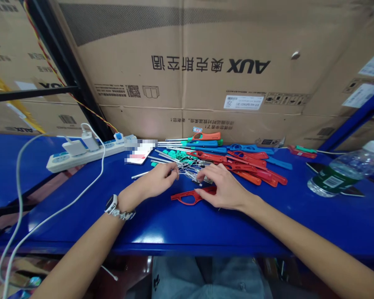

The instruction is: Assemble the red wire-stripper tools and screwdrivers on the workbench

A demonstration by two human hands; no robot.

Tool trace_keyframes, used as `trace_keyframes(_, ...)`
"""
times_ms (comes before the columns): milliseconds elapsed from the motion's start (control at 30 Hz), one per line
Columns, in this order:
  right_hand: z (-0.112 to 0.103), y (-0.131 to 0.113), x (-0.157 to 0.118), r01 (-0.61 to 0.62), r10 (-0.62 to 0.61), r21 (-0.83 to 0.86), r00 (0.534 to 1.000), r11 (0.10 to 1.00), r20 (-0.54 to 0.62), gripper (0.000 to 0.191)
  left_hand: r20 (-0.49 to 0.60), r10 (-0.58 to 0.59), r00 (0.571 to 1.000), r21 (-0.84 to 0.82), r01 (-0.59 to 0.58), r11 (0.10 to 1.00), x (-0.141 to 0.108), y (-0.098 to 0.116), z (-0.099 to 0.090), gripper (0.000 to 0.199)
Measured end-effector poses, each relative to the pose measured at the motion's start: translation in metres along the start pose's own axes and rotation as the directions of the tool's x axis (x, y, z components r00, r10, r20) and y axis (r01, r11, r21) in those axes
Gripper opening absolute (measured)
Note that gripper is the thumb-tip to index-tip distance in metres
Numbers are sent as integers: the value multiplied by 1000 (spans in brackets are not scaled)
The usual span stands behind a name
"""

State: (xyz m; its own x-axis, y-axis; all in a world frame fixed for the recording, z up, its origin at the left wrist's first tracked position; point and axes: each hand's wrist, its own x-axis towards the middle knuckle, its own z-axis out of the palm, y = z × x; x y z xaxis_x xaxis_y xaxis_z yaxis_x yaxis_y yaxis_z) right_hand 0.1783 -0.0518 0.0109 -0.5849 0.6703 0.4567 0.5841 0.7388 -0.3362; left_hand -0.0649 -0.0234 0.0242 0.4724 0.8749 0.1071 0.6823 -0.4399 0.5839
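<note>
My left hand (160,179) is at the left of a tangle of thin wires (191,168), its fingers curled together. Whatever they pinch is too small or hidden to make out. Over a red lighter casing half (187,198) lying on the blue table is my right hand (226,189). Its thumb rests by the casing, while the bent index finger reaches the small metal parts at the edge of the wires, apart from the thumb. Beyond the hands lie turquoise plastic pieces (174,155), metal lighter tubes (140,175) and a pile of red casing halves (246,166).
Blue casings (249,148) and an orange-handled lighter (207,136) lie at the back against a large cardboard box (190,91). A power strip (77,155) with white cables stands left. On the right are a water bottle (336,174) and a dark flat object (355,192).
</note>
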Motion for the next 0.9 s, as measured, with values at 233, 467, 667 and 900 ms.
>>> trace_keyframes(233,1,5,-3,25,-23,-71,1000,997,21,7,71,18,997,-87,-12,996,-2,-4,2,18)
trace_keyframes(467,-4,17,-11,98,-103,119,994,988,40,7,152,63,986,28,-68,997,-4,0,1,18)
trace_keyframes(667,1,16,-17,111,-118,112,991,988,57,8,-67,286,956,389,-239,890,-16,16,1,44)
trace_keyframes(900,6,18,-17,193,-194,141,981,971,-6,10,91,459,884,307,-464,831,-39,16,26,24)
